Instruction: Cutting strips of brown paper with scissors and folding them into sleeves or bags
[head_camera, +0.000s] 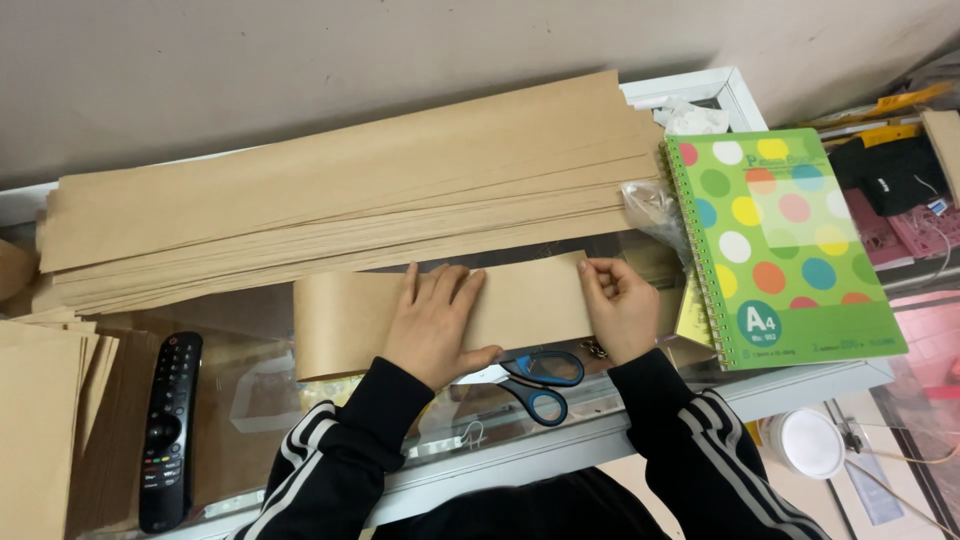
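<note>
A folded strip of brown kraft paper (520, 300) lies on the glass tabletop (250, 400) in front of me. My left hand (435, 325) lies flat on its middle, fingers spread, pressing it down. My right hand (620, 305) pinches the strip's right end between thumb and fingers. Just beneath the strip, near my wrists, rest blue-handled scissors (540, 380). Behind the strip a large stack of long brown paper sheets (350, 190) stretches across the table.
A green spiral notebook with coloured dots (785, 240) lies at the right. A black remote control (168, 430) sits at the left beside more brown paper stacks (45, 420). Crumpled clear plastic (655, 210) lies by the notebook. A white round lid (808, 442) is below the table edge.
</note>
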